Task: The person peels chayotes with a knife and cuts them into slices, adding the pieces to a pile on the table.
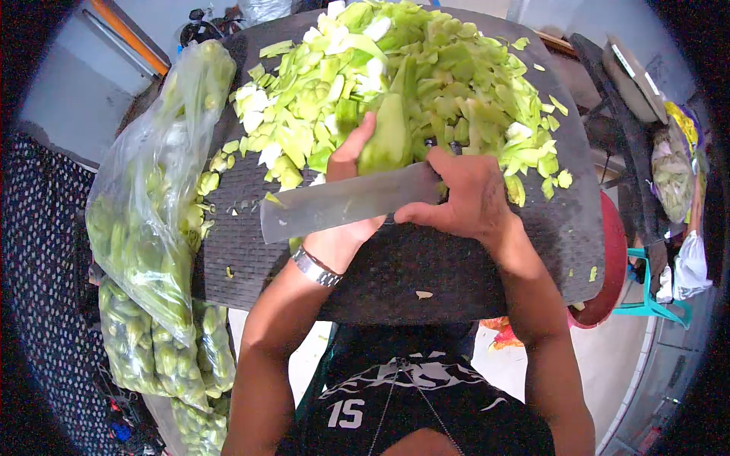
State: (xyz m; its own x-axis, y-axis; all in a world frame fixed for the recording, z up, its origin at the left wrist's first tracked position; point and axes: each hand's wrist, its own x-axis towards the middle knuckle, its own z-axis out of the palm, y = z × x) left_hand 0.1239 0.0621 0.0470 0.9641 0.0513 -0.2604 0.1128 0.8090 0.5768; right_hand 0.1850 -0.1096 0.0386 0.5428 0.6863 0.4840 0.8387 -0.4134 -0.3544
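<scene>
A long, pale green vegetable (386,137) rests in my left hand (348,234), whose thumb lies along its side. The rest of that hand is largely hidden behind a wide-bladed knife (342,202). My right hand (473,194) grips the knife at its handle end, thumb reaching toward the blade. The blade points left, across the near end of the vegetable, with a small green scrap stuck near its tip. Just beyond both hands rises a large heap of cut green and whitish pieces (464,91).
The heap lies on a dark, ribbed tabletop (411,277). A clear plastic bag (144,220) of green vegetables leans on its left edge, with more filled bags (125,342) below. At right are a red tub (608,266) and a teal stool (646,308).
</scene>
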